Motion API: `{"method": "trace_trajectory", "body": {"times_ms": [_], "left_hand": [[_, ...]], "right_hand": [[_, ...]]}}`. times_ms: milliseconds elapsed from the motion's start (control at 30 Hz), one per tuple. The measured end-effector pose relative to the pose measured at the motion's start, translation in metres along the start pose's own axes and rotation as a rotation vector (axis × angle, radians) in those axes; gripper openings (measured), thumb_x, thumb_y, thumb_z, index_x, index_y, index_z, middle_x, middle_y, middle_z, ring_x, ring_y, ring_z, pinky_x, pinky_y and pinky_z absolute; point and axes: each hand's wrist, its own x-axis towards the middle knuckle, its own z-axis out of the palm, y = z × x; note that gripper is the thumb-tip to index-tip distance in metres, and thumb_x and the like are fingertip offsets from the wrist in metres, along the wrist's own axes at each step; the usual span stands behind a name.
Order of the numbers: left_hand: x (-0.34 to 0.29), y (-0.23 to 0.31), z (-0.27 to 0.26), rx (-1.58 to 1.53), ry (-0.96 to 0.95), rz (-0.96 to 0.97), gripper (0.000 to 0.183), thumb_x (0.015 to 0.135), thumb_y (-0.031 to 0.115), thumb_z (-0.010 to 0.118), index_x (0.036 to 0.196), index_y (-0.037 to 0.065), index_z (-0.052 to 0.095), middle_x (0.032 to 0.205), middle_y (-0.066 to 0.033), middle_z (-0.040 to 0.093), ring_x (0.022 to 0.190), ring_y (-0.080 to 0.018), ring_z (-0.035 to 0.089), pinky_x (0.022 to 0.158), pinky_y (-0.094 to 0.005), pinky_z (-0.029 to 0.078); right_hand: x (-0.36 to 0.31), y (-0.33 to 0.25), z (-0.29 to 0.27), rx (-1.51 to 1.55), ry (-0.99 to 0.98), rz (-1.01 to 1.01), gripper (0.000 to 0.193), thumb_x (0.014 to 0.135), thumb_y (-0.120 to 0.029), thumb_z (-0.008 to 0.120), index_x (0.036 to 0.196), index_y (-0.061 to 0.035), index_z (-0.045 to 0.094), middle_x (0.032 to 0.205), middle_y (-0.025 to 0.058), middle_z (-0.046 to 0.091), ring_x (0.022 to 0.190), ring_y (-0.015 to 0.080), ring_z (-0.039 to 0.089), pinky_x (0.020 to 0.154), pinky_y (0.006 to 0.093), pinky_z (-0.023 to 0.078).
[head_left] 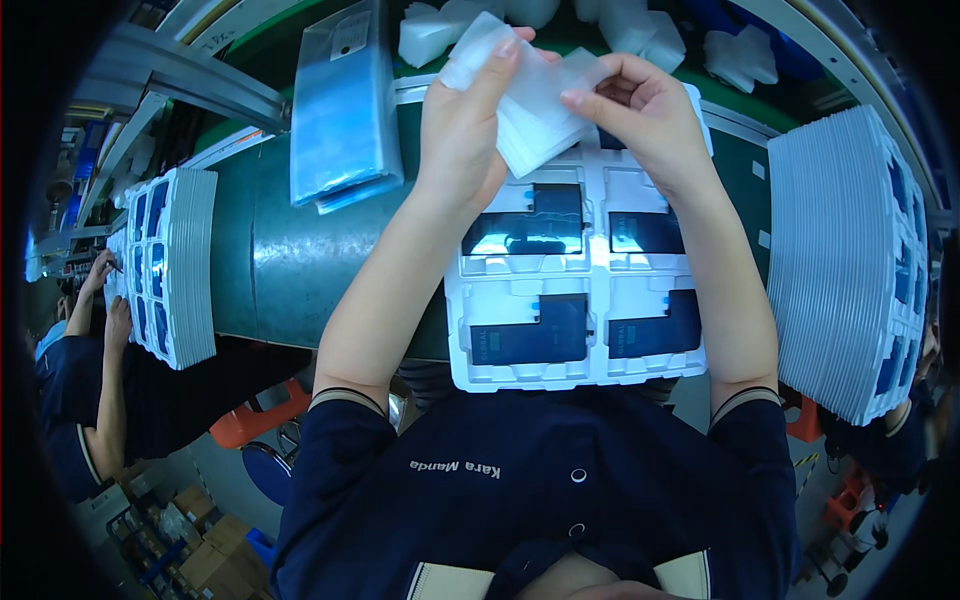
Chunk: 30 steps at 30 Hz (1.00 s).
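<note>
My left hand is closed round a stack of thin translucent white plastic sheets, with the thumb on top. At the stack's right corner my right hand pinches one sheet's edge between thumb and fingers. The sheets are fanned slightly at the top. Below the hands lies a white moulded tray. In its compartments sit several flat black L-shaped batteries, each with a small blue tab. The tray's far compartments are partly hidden by my hands and the sheets.
A pack of clear bluish plastic bags lies on the green table, left of the tray. Tall stacks of white trays stand at left and right. White translucent pouches lie behind. A co-worker's hand works at far left.
</note>
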Motion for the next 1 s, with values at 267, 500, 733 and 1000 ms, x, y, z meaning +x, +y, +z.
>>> {"method": "trace_trajectory", "body": {"times_ms": [267,500,733,1000], "left_hand": [[0.021,-0.02,0.035,-0.207,-0.002,-0.117,0.035,0.098,0.026,0.052,0.122,0.001,0.051,0.111,-0.0123,0.06,0.101,-0.0218,0.06,0.09,-0.0382,0.05],[0.043,-0.035,0.024,0.01,-0.121,-0.11,0.034,0.094,0.021,0.055,0.121,0.001,0.051,0.103,-0.0107,0.063,0.09,-0.0237,0.063,0.081,-0.0383,0.052],[0.016,-0.036,0.059,1.782,-0.363,0.066,0.039,0.081,0.031,0.069,0.101,-0.003,0.068,0.099,-0.0201,0.063,0.09,-0.0367,0.064,0.081,-0.0423,0.05],[0.03,-0.041,0.04,1.549,-0.46,0.126,0.035,0.078,0.029,0.073,0.092,-0.003,0.069,0.094,-0.0168,0.062,0.086,-0.0324,0.062,0.077,-0.0396,0.048]], "right_hand": [[-0.008,-0.001,-0.053,0.238,0.223,0.106,0.015,0.086,-0.018,0.072,0.093,-0.0067,0.066,0.088,0.0041,0.067,0.085,0.0116,0.064,0.08,0.0303,0.053],[-0.015,0.016,-0.098,0.241,0.399,0.047,0.017,0.085,-0.01,0.071,0.099,-0.0044,0.065,0.088,0.0054,0.067,0.082,0.0114,0.063,0.074,0.0234,0.051],[-0.02,0.027,-0.11,0.183,0.489,0.068,0.019,0.084,-0.009,0.071,0.101,-0.0023,0.066,0.085,0.0038,0.066,0.078,0.0097,0.06,0.07,0.0224,0.047],[-0.018,0.035,-0.118,0.222,0.552,-0.037,0.02,0.083,-0.01,0.072,0.101,-0.0026,0.066,0.088,0.0055,0.067,0.077,0.0103,0.06,0.07,0.0227,0.047]]}}
